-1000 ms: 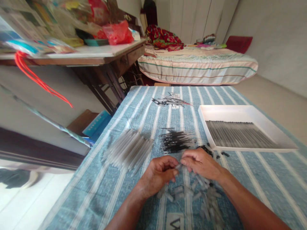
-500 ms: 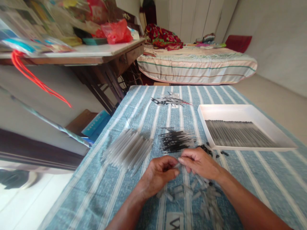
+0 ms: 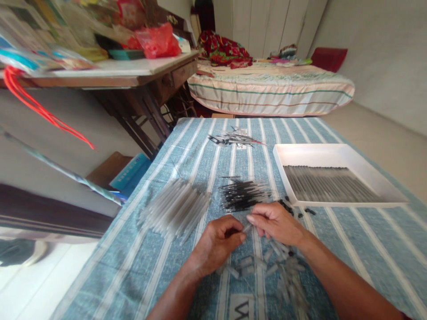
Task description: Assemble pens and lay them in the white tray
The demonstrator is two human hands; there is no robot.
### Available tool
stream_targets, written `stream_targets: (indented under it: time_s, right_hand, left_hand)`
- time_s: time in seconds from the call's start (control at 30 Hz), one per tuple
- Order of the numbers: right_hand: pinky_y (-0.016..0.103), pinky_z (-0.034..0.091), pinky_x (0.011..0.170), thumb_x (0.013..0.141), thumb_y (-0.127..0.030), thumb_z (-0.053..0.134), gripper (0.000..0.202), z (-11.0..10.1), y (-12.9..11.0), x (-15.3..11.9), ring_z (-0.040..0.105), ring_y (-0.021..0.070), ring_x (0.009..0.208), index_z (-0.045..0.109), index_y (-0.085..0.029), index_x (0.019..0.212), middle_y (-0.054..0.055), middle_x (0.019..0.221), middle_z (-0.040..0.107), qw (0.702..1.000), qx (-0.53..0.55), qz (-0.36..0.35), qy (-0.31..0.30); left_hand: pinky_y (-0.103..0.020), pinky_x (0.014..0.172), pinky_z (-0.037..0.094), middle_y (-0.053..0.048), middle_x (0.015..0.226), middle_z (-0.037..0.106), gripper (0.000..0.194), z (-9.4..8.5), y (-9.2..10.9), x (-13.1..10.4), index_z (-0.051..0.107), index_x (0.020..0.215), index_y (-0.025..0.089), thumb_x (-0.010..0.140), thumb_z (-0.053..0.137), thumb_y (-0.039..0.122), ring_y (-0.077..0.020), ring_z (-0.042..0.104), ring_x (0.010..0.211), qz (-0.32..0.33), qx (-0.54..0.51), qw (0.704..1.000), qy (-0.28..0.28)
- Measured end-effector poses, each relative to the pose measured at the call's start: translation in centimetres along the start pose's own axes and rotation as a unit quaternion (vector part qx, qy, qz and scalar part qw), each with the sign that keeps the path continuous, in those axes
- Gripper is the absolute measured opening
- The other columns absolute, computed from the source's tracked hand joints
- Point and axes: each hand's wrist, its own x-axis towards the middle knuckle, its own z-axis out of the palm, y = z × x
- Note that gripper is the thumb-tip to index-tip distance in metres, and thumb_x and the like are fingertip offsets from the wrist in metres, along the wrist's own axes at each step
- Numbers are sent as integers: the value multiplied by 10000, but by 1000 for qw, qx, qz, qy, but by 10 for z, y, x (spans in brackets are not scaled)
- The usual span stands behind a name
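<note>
My left hand (image 3: 220,242) and my right hand (image 3: 279,223) meet over the striped cloth, both with fingers pinched closed. A small translucent piece like a pen cap (image 3: 247,228) shows at the left fingertips, close to the right ones. Whatever the right fingers pinch is hidden. Below my hands lie loose translucent caps (image 3: 247,262), several of them in a heap. Black pen refills (image 3: 245,194) lie in a bundle just beyond my hands. Clear pen barrels (image 3: 175,206) are piled to the left. Small black plugs (image 3: 310,211) are scattered beside my right hand.
A white tray (image 3: 310,151) at the right holds a row of pens (image 3: 327,184) with black ends. Thin loose parts (image 3: 233,138) lie at the table's far end. A cluttered side desk (image 3: 116,75) borders the left, and a bed (image 3: 273,89) stands behind.
Both hands stay pinched near each other, with a slightly wider gap between their fingertips. The whole view has shifted a little.
</note>
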Motion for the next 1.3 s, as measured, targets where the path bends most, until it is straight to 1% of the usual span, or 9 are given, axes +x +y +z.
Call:
stream_targets:
  time_s: [0.17, 0.3, 0.4, 0.53, 0.73, 0.9, 1.1, 1.2, 1.3]
  right_hand:
    - [184, 387, 436, 875, -419, 472, 339, -21, 1, -3, 490, 74, 410, 536, -168, 657, -25, 526, 574, 998, 28, 14, 61]
    - [195, 395, 439, 833, -429, 535, 296, -46, 5, -10, 497, 85, 418, 590, -160, 724, -16, 534, 587, 989, 26, 31, 141]
    - [203, 385, 443, 799, -404, 573, 258, -55, 10, -13, 486, 92, 425, 600, -156, 732, -20, 512, 567, 986, 15, 38, 159]
    - [203, 361, 469, 791, -349, 565, 192, -52, 19, -11, 479, 97, 460, 595, -163, 754, -45, 491, 508, 990, -31, 37, 133]
    - [206, 300, 485, 791, -311, 530, 162, -40, 27, -3, 402, 93, 472, 604, -172, 751, -60, 494, 435, 981, -149, 27, 124]
    - [211, 313, 542, 816, -293, 499, 188, -29, 23, 4, 496, 114, 533, 643, -186, 757, -32, 549, 547, 961, -262, 22, 80]
    - [251, 290, 579, 855, -267, 455, 216, -16, 15, 11, 625, 174, 681, 655, -216, 789, 23, 716, 690, 906, -423, 31, 16]
    - [258, 283, 580, 867, -262, 442, 224, -14, 14, 12, 638, 181, 701, 653, -226, 802, 28, 740, 701, 888, -459, 35, 2]
    - [256, 291, 589, 875, -273, 433, 233, -16, 17, 12, 639, 181, 714, 660, -233, 846, 30, 755, 704, 888, -458, 37, 11]
  left_hand:
    - [-228, 518, 316, 24, 575, 512, 142, -2, -2, 1, 613, 675, 148, 703, 663, 278, -101, 428, 546, -66, -81, 994, 33]
    - [-220, 517, 324, 30, 572, 512, 186, -7, -7, 3, 603, 686, 148, 684, 691, 312, -93, 431, 547, -75, -126, 986, 84]
    - [-198, 473, 293, 46, 538, 505, 206, -9, -8, 5, 593, 681, 151, 673, 709, 321, -70, 397, 497, -89, -152, 978, 116]
    - [-184, 404, 232, 52, 500, 520, 210, -11, -6, 6, 581, 673, 149, 670, 714, 312, -44, 331, 412, -103, -183, 965, 154]
    - [-176, 405, 307, 19, 555, 591, 221, -14, -7, 6, 570, 697, 149, 676, 715, 315, -62, 422, 444, -99, -240, 949, 180]
    - [-172, 413, 340, 18, 561, 586, 222, -15, -8, 5, 565, 696, 150, 664, 726, 299, -71, 448, 471, -99, -272, 938, 191]
    - [-173, 408, 354, 18, 564, 581, 211, -14, -7, 4, 554, 690, 151, 676, 717, 285, -77, 464, 483, -96, -287, 933, 194]
    - [-176, 409, 364, 15, 567, 582, 199, -13, -7, 4, 558, 681, 148, 680, 713, 273, -79, 471, 485, -93, -290, 933, 194]
    - [-177, 401, 366, 9, 575, 582, 199, -12, -7, 4, 559, 673, 146, 667, 720, 263, -87, 487, 499, -91, -298, 928, 204]
